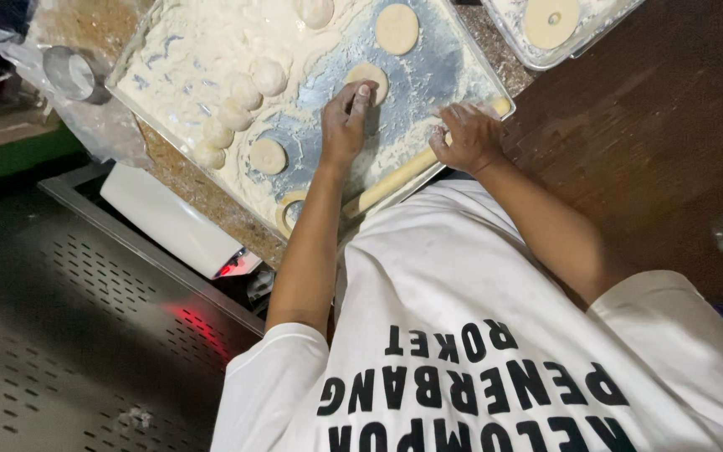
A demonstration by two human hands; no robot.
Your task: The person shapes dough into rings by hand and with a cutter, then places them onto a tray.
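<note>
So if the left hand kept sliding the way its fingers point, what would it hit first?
The left hand would meet the flat dough disc first; its fingertips seem to touch it already. Another round disc lies farther along that line.

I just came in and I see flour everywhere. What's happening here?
A person in a white shirt works dough on a floured metal tray. The left hand presses its fingertips on a flat dough disc, while the right hand rests at the tray's near edge by a wooden rolling pin. Round dough balls sit in a row on the flour, and other flat discs lie nearby.
</note>
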